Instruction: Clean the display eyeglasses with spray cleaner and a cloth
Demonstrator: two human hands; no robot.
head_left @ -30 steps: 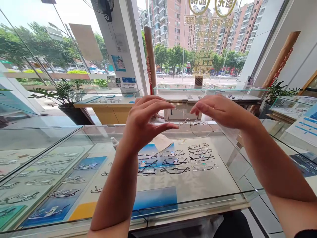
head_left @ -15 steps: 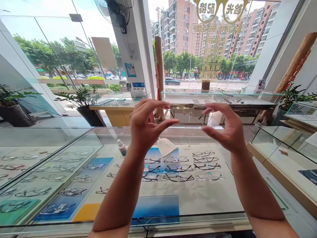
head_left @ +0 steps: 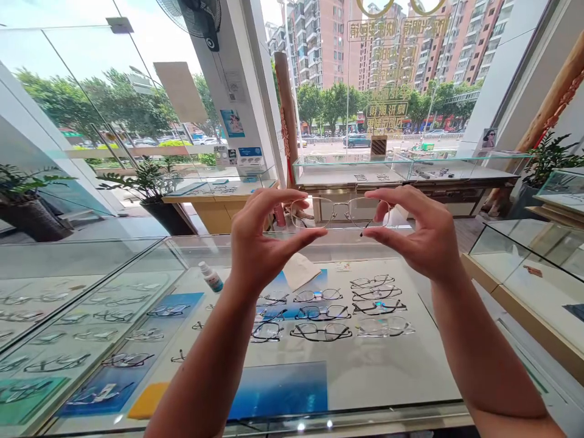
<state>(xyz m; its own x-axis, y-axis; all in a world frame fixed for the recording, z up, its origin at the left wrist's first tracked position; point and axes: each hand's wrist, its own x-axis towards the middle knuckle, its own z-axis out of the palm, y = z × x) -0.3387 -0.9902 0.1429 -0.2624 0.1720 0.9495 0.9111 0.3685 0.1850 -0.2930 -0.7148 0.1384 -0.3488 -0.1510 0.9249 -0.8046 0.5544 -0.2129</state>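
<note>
A pair of thin-rimmed eyeglasses (head_left: 340, 210) is held up above the glass counter, its clear lenses facing me. My left hand (head_left: 269, 234) grips the left lens rim between fingertips and thumb. On the other side, my right hand (head_left: 413, 228) pinches the right lens rim the same way. Below them, inside or on the display counter, several pairs of glasses (head_left: 320, 332) lie in rows. A pale cloth (head_left: 301, 272) lies behind those rows, and a small white spray bottle (head_left: 210, 277) stands tilted in view near my left forearm.
Another glass display case (head_left: 524, 261) stands at the right. Farther off, a low showcase (head_left: 351, 173) runs along the window. A wooden post (head_left: 286, 115) and a potted plant (head_left: 157, 188) are beyond the counter. A wall fan (head_left: 196, 18) hangs above.
The view has shifted slightly. The eyeglasses have turned so that both lenses face me more squarely, and the thumbs are now closer to the lower rims.
</note>
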